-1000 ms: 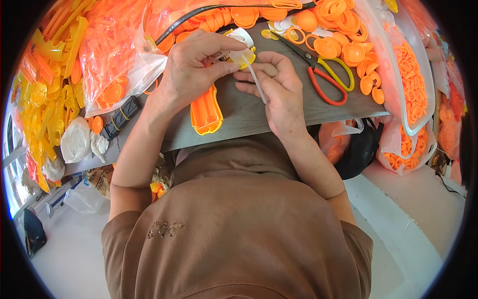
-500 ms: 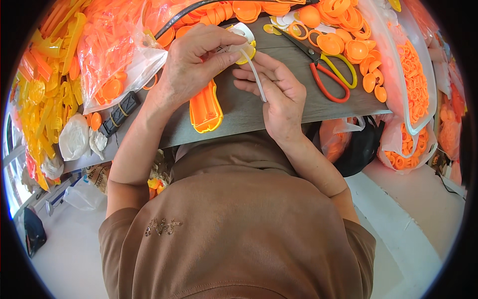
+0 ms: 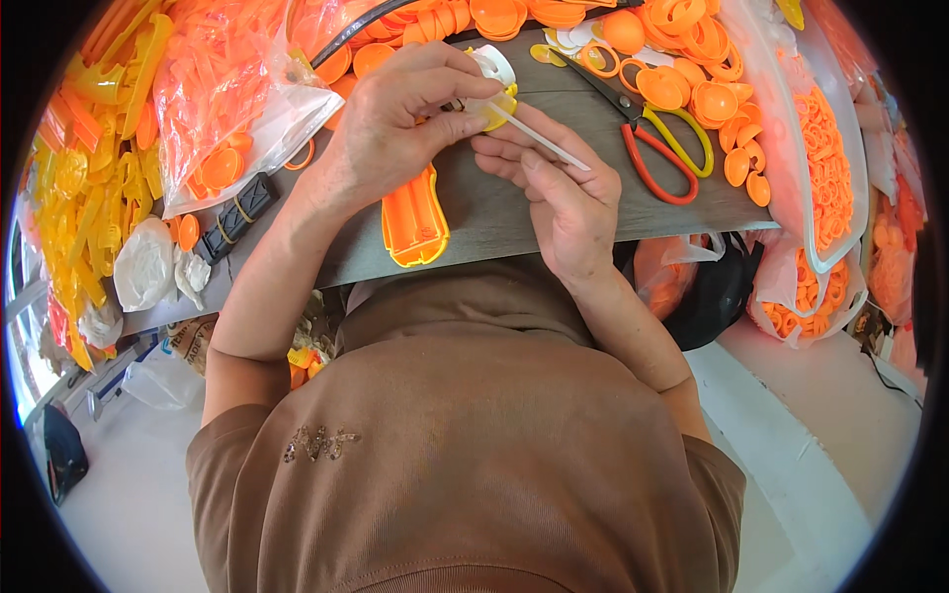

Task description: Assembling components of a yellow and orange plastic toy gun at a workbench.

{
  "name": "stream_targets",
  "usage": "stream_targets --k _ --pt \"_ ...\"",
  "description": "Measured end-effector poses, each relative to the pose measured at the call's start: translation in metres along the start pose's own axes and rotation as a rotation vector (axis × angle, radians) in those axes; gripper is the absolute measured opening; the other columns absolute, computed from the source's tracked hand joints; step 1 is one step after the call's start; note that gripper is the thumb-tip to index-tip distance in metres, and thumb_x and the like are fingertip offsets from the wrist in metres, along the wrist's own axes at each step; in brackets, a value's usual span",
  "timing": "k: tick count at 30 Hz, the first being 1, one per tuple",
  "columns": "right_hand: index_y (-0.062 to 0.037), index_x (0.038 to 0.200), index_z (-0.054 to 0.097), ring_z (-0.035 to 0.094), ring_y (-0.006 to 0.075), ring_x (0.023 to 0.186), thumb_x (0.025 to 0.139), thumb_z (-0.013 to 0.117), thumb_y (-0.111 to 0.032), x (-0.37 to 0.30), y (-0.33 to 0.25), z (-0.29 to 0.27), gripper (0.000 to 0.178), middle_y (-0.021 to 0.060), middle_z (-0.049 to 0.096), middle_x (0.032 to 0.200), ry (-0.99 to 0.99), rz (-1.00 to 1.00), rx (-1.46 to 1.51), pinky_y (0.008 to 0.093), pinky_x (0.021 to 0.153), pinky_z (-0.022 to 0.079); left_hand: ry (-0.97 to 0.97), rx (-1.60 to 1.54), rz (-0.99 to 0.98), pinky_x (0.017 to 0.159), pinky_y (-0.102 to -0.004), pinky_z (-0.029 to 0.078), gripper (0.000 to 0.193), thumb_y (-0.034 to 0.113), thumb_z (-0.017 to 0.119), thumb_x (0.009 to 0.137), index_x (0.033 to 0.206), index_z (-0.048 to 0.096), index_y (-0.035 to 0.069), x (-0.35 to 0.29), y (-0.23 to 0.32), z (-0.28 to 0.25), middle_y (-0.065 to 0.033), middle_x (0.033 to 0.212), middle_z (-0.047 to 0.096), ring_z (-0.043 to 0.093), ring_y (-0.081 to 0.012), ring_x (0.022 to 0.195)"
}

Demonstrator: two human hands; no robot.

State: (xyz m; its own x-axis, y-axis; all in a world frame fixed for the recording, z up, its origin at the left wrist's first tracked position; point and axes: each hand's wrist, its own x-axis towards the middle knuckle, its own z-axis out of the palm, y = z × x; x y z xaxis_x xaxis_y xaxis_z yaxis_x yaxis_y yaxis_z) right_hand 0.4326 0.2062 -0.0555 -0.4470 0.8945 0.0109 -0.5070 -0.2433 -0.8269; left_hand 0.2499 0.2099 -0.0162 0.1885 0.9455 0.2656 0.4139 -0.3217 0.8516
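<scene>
Grey desk [image 3: 722, 206] lies below; left hand [image 3: 395, 121] pinches the upper end of the white strip [image 3: 544, 138], apparently for steadiness; right hand [image 3: 570, 203] (grip unclear) backs its length.

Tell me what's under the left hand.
An orange plastic piece with a yellow edge sticks out from under the left hand; whatever else lies beneath is covered.

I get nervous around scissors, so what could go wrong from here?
1. The thin white strip runs from the left hand across the right hand, so it might slip if either moves.
2. The red-and-yellow-handled scissors lie close beside the right hand, which could get nicked.
3. The yellow-edged orange plastic piece sits near the front edge of the table, so a bump might knock it off.
</scene>
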Motion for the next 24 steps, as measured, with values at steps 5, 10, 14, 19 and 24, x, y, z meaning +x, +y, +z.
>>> stream_targets --k 5,10,14,19,24 --pt "0.0058 0.124 0.044 0.060 0.0266 0.101 0.088 0.049 -0.003 -0.001 -0.028 -0.002 0.038 0.0192 0.056 0.118 0.038 0.191 -0.178 0.0366 0.085 0.051 0.027 0.352 0.300 0.074 -0.0339 0.048 0.030 -0.002 0.067 0.071 0.100 0.066 0.005 -0.008 0.010 -0.003 -0.0091 0.102 0.061 0.056 -0.0265 0.087" --pt "-0.0012 0.124 0.046 0.057 0.0137 0.081 0.083 0.062 -0.009 -0.003 -0.054 -0.018 0.045 0.0115 0.057 0.108 0.046 0.169 -0.861 0.0247 0.067 0.047 0.209 0.556 0.273 0.081 -0.0364 0.047 0.036 0.002 0.069 0.068 0.103 0.066 0.006 -0.041 0.030 -0.024 -0.0105 0.112 0.061 0.056 -0.0298 0.093" --pt "-0.0023 0.123 0.047 0.049 0.0085 0.072 0.076 0.071 -0.014 0.004 -0.047 -0.013 0.055 0.0043 0.059 0.094 0.026 -0.127 -1.231 0.0212 0.061 0.042 0.268 0.587 0.060 0.088 -0.0400 0.044 0.049 0.015 0.076 0.067 0.113 0.061 0.005 -0.066 0.024 -0.013 -0.0151 0.123 0.053 0.050 -0.0323 0.106" --pt "-0.0019 0.122 0.046 0.045 0.0082 0.063 0.074 0.073 -0.014 0.018 -0.019 0.000 0.056 0.0023 0.059 0.081 0.085 -0.225 -1.200 0.0229 0.056 0.040 0.178 0.564 -0.030 0.096 -0.0435 0.039 0.065 0.021 0.078 0.065 0.122 0.054 0.003 -0.068 0.014 0.003 -0.0185 0.130 0.046 0.043 -0.0377 0.118" --pt "-0.0015 0.123 0.042 0.044 0.0076 0.058 0.076 0.070 -0.009 0.014 -0.011 -0.006 0.055 0.0036 0.055 0.077 0.148 -0.225 -1.085 0.0240 0.052 0.040 0.171 0.536 0.020 0.098 -0.0447 0.037 0.068 0.023 0.079 0.063 0.122 0.053 0.001 -0.065 0.012 0.009 -0.0182 0.131 0.045 0.042 -0.0368 0.119"
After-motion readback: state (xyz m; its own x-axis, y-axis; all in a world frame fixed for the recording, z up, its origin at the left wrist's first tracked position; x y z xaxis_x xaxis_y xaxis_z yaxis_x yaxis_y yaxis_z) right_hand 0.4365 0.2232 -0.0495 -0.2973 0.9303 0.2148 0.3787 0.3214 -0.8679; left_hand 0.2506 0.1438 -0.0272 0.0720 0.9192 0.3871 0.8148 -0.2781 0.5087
